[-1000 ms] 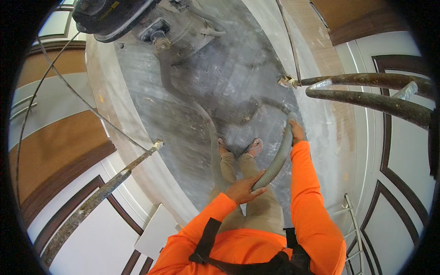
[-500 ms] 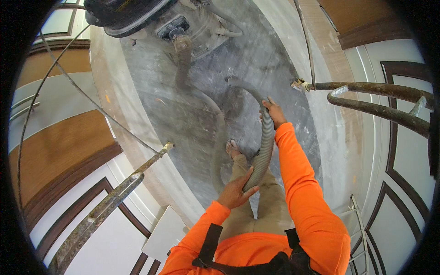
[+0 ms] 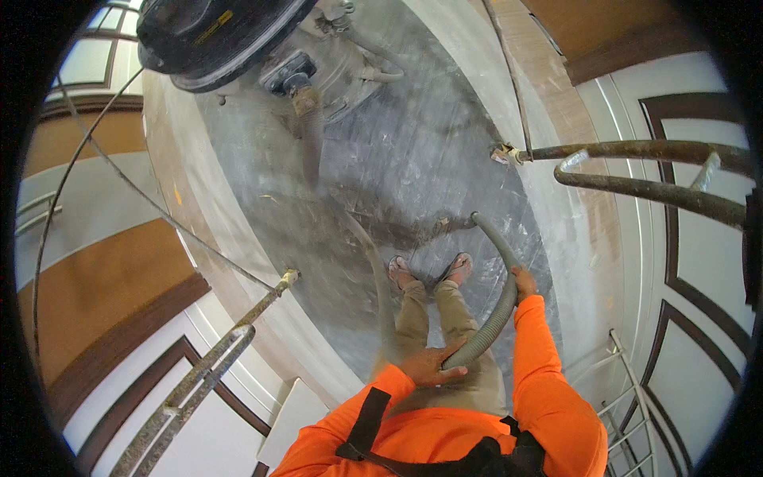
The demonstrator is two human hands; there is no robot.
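My left hand (image 3: pixel 425 366) grips a grey ribbed hose (image 3: pixel 497 310) low in front of my legs. My right hand (image 3: pixel 524 283) holds the same hose farther along, at the right. Its free end curves forward over the dusty grey floor (image 3: pixel 413 135), beyond my sandalled feet (image 3: pixel 455 266). The other stretch of hose (image 3: pixel 369 254) runs up past my left leg to a dirty shop vacuum (image 3: pixel 226 40) with a black top and a dusty metal body, at the upper left.
Rusty scaffold tubes stand on both sides (image 3: pixel 636 183) (image 3: pixel 207 370), with thin crossed braces (image 3: pixel 159 207) at the left and a thin upright rod (image 3: pixel 509 67) at the right. A white metal frame (image 3: pixel 636 397) is at lower right. Panelled walls and brown boards (image 3: pixel 103 310) border the floor.
Over the last second the hose end swept forward and left, then back toward me and right. My right hand went up and left, then came back down and right.
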